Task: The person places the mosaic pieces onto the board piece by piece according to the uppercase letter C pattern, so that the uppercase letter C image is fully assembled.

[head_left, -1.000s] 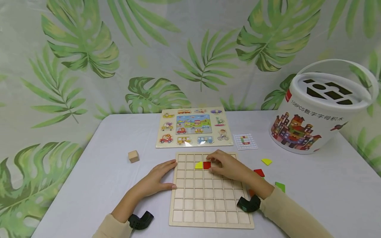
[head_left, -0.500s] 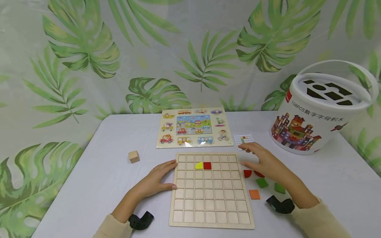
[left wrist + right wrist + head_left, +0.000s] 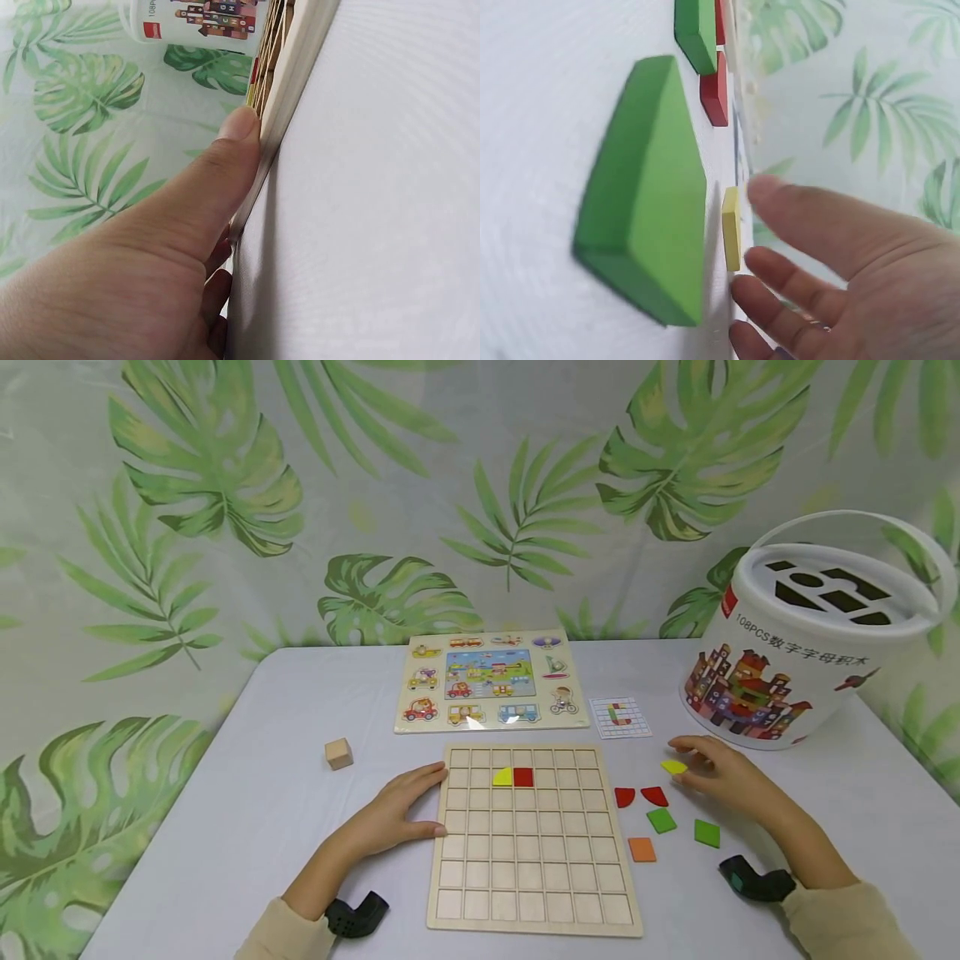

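Note:
My left hand rests against the left edge of a wooden grid board, its thumb and fingertips spread along the rim. On the board, a yellow quarter-circle tile sits beside a red square tile in the second row. To the right of the board, my right hand is at a loose yellow tile on the tablecloth. In the right wrist view its thumb and fingers are parted around this yellow tile, not closed on it.
Two red quarter-circle tiles, two green squares and an orange square lie right of the board. Behind are a pattern card, a vehicle puzzle and a white bucket. A wooden cube stands left.
My right hand has let go of the red square on the board and moved right to the loose yellow tile, uncovering the other tiles. The left hand has stayed at the board's edge.

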`<state>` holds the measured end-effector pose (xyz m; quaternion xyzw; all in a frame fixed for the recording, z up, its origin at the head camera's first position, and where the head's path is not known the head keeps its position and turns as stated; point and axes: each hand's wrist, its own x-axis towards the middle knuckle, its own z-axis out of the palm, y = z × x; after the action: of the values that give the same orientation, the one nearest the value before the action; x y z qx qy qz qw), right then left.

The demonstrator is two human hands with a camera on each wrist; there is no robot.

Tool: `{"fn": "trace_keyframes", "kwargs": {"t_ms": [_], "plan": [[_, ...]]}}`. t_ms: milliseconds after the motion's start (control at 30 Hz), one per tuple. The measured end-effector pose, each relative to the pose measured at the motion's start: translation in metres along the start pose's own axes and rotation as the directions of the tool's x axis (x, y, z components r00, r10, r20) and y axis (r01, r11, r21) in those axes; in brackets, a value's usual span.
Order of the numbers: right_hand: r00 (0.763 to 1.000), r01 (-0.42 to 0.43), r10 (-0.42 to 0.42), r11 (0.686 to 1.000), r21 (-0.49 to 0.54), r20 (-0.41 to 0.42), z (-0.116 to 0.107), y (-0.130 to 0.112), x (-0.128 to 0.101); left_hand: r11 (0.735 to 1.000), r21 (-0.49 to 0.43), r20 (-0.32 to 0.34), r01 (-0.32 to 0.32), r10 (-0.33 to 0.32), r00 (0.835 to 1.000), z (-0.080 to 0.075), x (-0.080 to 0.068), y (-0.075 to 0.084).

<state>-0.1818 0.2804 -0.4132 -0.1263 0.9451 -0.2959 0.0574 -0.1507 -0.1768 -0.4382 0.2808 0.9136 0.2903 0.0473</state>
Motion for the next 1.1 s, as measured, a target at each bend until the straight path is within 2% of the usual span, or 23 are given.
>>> {"fn": "trace_keyframes", "kwargs": {"t_ms": [133,400,567,733,867,967,1100], "plan": [[1.0,0.009,-0.009,1.0,-0.008,0.014,0.002,0.006,0.001,1.0,0.001,-0.001,0.002,-0.002,1.0,0.001,0.0,0.0],[0.999,-0.011,0.012,1.0,-0.023,0.051,0.004,0.0,-0.001,1.0,-0.006,0.0,0.01,-0.01,1.0,0.001,0.0,0.0],[0.998,0.024,-0.021,0.999,-0.041,0.053,0.006,-0.001,-0.001,1.0,-0.001,-0.001,0.01,-0.01,1.0,0.001,0.001,0.0],[0.998,0.055,-0.053,0.997,-0.051,0.04,0.008,-0.001,0.0,1.0,0.007,-0.003,0.007,-0.007,1.0,0.001,0.0,-0.001],[0.999,0.038,-0.036,0.997,-0.061,0.023,0.008,-0.005,0.001,1.0,0.009,-0.004,0.003,-0.003,1.0,0.001,0.001,-0.001],[0.999,0.041,-0.041,0.997,-0.061,-0.001,0.008,-0.014,0.001,1.0,0.007,-0.006,0.0,0.0,1.0,0.001,0.001,-0.001],[0.993,0.101,-0.105,0.993,-0.063,-0.061,0.01,-0.033,0.002,1.0,0.007,-0.003,0.0,0.0,1.0,0.001,0.001,-0.001]]}}
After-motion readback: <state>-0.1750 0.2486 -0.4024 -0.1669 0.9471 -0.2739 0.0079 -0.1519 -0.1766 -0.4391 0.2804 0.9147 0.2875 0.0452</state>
